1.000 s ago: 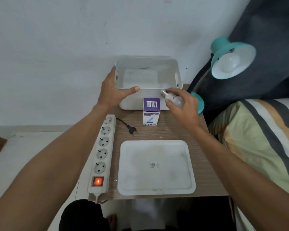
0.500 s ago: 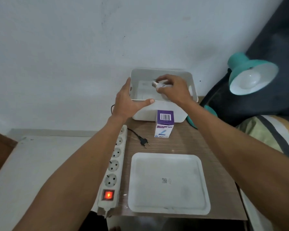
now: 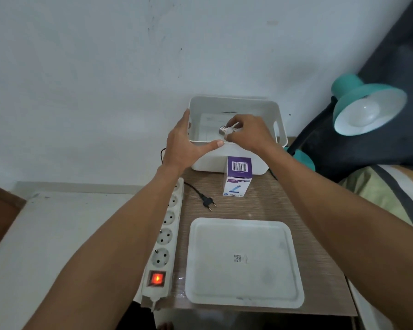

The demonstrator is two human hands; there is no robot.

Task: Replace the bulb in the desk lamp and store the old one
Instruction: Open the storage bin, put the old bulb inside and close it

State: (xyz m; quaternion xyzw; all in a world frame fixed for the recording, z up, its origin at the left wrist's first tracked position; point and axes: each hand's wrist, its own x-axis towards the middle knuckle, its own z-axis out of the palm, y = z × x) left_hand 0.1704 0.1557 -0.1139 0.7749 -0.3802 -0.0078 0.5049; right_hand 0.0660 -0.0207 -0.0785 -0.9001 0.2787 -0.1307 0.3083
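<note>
Right hand (image 3: 246, 134): fingers (image 3: 234, 120) closed on one bulb (image 3: 229, 131), long axis level, screw base pointing left, held inside the white bin (image 3: 275, 110). Bin floor shows paper only. Left hand (image 3: 184, 146): fingers spread open, bracing bin's near-left corner. One box (image 3: 239, 178), one tray (image 3: 243, 263), one lamp (image 3: 367, 103) with bulb fitted, on counter (image 3: 272, 206).

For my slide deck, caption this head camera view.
Right hand lowers the old bulb into the white bin while the left hand steadies its rim.

Just one head cam, looking forward and down over the tabletop (image 3: 284, 206), wall straight ahead, pretty close.
</note>
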